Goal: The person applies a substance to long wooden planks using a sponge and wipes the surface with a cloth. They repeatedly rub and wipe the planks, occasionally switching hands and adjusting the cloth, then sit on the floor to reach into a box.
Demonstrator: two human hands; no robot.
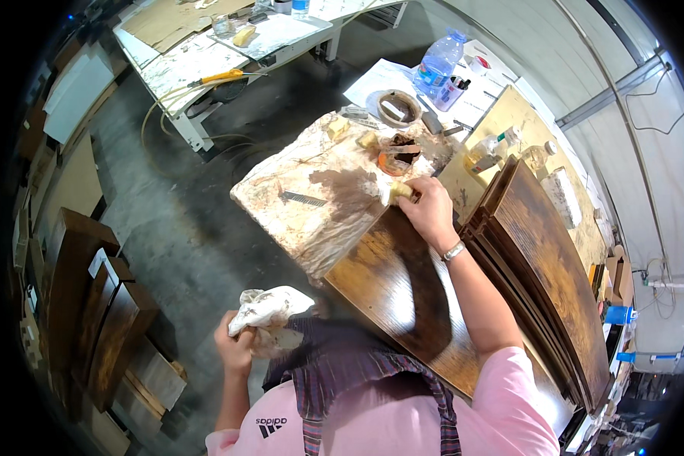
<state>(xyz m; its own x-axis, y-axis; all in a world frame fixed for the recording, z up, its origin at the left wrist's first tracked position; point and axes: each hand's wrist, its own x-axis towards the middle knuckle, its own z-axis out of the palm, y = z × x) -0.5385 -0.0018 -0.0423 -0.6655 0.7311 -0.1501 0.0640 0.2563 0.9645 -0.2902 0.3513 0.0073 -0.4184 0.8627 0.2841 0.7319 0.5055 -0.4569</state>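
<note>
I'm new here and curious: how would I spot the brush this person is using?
Find the stained, paper-covered bench above the dark wooden panel. At its near edge the right hand grips a pale-handled brush, the only tool there with brown-stained bristles.

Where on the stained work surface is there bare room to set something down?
Free: the stained work surface left of the comb-like tool, toward its near-left edge. Crowded: the far end, with the tape roll, cup and bottle. The right hand covers the dark board's far end.
</note>
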